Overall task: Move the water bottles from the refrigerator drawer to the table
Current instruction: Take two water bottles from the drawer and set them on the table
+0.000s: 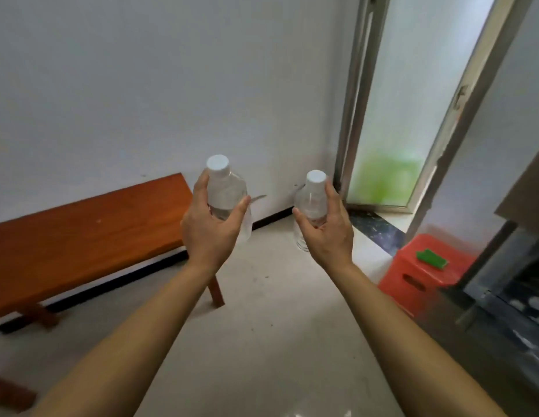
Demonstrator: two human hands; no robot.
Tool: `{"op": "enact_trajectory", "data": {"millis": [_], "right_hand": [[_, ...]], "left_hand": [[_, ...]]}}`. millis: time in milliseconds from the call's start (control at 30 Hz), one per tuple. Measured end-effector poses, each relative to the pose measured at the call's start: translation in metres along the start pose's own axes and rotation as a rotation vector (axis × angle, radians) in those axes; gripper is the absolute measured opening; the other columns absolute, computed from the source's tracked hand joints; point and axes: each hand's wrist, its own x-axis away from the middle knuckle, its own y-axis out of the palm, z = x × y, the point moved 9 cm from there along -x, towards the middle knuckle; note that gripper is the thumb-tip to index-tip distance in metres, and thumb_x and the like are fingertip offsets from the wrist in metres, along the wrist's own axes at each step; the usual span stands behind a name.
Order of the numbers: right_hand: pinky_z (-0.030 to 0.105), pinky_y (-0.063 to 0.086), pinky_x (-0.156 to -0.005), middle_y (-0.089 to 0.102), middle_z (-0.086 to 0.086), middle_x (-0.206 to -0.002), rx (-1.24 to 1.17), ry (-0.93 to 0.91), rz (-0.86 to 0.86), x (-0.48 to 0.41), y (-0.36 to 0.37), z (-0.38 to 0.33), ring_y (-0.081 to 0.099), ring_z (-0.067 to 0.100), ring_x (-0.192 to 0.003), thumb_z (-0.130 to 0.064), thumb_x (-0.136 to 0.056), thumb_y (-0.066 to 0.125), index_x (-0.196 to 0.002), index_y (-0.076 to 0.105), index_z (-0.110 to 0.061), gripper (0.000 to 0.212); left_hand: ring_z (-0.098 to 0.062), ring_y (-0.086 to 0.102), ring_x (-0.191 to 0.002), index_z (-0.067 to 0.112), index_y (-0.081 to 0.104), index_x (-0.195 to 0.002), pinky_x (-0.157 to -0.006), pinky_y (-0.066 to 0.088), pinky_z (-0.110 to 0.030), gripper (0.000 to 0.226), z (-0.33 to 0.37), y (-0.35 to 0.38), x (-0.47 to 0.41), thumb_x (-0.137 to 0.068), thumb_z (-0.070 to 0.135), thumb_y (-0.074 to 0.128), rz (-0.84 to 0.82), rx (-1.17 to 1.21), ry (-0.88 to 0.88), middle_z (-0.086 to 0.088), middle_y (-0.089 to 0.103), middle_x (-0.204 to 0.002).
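Both bottles were held upright in curled fingers, left bottle (pixel 227 192) in the left hand (pixel 211 228), right bottle (pixel 311 200) in the right hand (pixel 327 231), with the table (pixel 81 236) at nine o'clock, nearer the left.

I stand in a plain room of a home, it seems a kitchen corner. A low wooden table (pixel 81 233) stands against the bare white wall (pixel 142 85). The tiled floor (pixel 262 326) is pale. A frosted glass door (pixel 397 115) in a metal frame is on my right. A red plastic stool (pixel 421 275) bearing a green sponge (pixel 432 258) sits beside the blurred refrigerator (pixel 491 326).
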Motion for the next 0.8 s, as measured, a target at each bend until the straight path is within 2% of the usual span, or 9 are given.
{"op": "enact_trajectory", "data": {"millis": [100,200,267,400,533,700,800], "right_hand": [[0.028,0.041,-0.089,0.052,0.002,-0.139,-0.067,-0.063,-0.083,0.007,0.09,-0.062,0.051,0.021,-0.12,-0.045,-0.087,0.071,-0.153,0.028,-0.029,0.081],[0.04,0.052,-0.089,0.052,-0.002,-0.138,-0.164,-0.067,-0.157,0.014,0.185,-0.116,0.054,0.02,-0.118,-0.048,-0.086,0.07,-0.151,0.021,-0.038,0.082],[0.045,0.054,-0.09,0.051,-0.005,-0.141,-0.212,-0.062,-0.221,0.019,0.248,-0.148,0.055,0.02,-0.121,-0.051,-0.085,0.07,-0.151,0.018,-0.042,0.085],[0.042,0.051,-0.097,0.05,-0.01,-0.144,-0.27,-0.05,-0.357,0.034,0.352,-0.2,0.054,0.019,-0.127,-0.054,-0.083,0.071,-0.151,0.019,-0.042,0.086],[0.032,0.044,-0.099,0.053,-0.012,-0.14,-0.295,-0.041,-0.468,0.043,0.44,-0.234,0.052,0.013,-0.128,-0.052,-0.082,0.072,-0.147,0.029,-0.039,0.079],[0.039,0.052,-0.099,0.056,-0.014,-0.135,-0.331,-0.047,-0.556,0.038,0.544,-0.253,0.056,0.011,-0.123,-0.054,-0.081,0.072,-0.143,0.033,-0.039,0.074],[0.04,0.053,-0.098,0.056,-0.016,-0.134,-0.333,-0.026,-0.575,0.014,0.611,-0.256,0.057,0.011,-0.122,-0.057,-0.08,0.072,-0.141,0.034,-0.042,0.074]], "left_hand": [[-0.016,0.058,-0.115,0.028,0.039,-0.144,-0.091,0.055,-0.045,0.076,-0.057,-0.083,-0.027,-0.081,0.053,0.073,0.096,-0.08,-0.033,0.005,0.058,-0.132],[-0.017,0.06,-0.111,0.028,0.041,-0.143,-0.088,0.056,-0.043,0.074,-0.118,-0.162,-0.049,-0.081,0.051,0.073,0.182,-0.149,-0.081,0.006,0.06,-0.13],[-0.016,0.062,-0.106,0.029,0.041,-0.143,-0.082,0.056,-0.038,0.073,-0.159,-0.208,-0.063,-0.081,0.051,0.073,0.218,-0.193,-0.116,0.007,0.061,-0.127],[-0.016,0.062,-0.102,0.028,0.042,-0.143,-0.076,0.047,-0.03,0.072,-0.235,-0.277,-0.085,-0.082,0.05,0.073,0.278,-0.268,-0.214,0.008,0.062,-0.123],[-0.009,0.056,-0.105,0.027,0.042,-0.143,-0.081,0.047,-0.031,0.073,-0.302,-0.314,-0.111,-0.081,0.049,0.074,0.299,-0.283,-0.29,0.007,0.061,-0.126],[-0.013,0.056,-0.112,0.026,0.042,-0.142,-0.087,0.049,-0.034,0.073,-0.39,-0.331,-0.154,-0.081,0.049,0.074,0.328,-0.255,-0.386,0.009,0.059,-0.128],[-0.016,0.058,-0.115,0.029,0.041,-0.143,-0.091,0.053,-0.042,0.074,-0.443,-0.328,-0.198,-0.08,0.054,0.072,0.321,-0.276,-0.411,0.009,0.059,-0.129]]}}
